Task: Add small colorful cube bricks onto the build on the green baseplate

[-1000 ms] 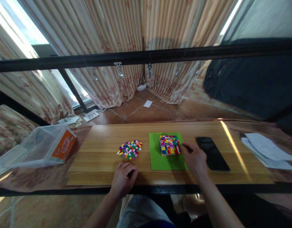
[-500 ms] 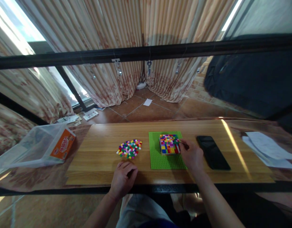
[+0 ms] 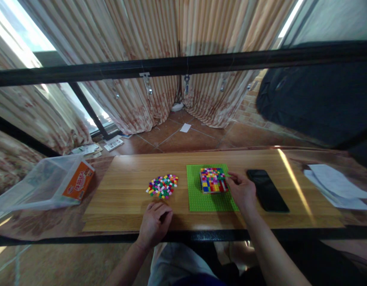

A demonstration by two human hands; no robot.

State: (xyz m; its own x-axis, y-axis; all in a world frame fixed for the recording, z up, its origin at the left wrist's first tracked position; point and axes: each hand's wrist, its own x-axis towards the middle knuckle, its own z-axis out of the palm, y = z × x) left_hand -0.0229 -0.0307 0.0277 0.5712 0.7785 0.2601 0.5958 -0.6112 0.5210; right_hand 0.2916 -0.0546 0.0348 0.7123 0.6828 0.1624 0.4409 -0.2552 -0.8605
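A low block of many-coloured toy bricks [image 3: 213,181] sits on a green studded baseplate [image 3: 198,204], toward its upper right part. My right hand [image 3: 243,192] is at the block's right side, thumb and forefinger slightly apart near its edge. I see nothing between those fingertips, though a tiny brick there could be too small to make out. Left of the baseplate, a loose pile of small coloured bricks [image 3: 163,186] lies on the wooden board. Just below that pile my left hand [image 3: 156,223] rests on the board, fingers loosely bent and thumb apart, holding nothing visible.
A black phone [image 3: 268,191] lies right of my right hand. Farther right are white paper sheets [image 3: 338,186]. A clear plastic bin [image 3: 49,182] with an orange label stands at the left. The wooden board [image 3: 117,210] ends at a black front rail [image 3: 201,236].
My right hand's fingers have drawn slightly away from the block's right edge and parted a little. The left hand and the brick pile stay where they were.
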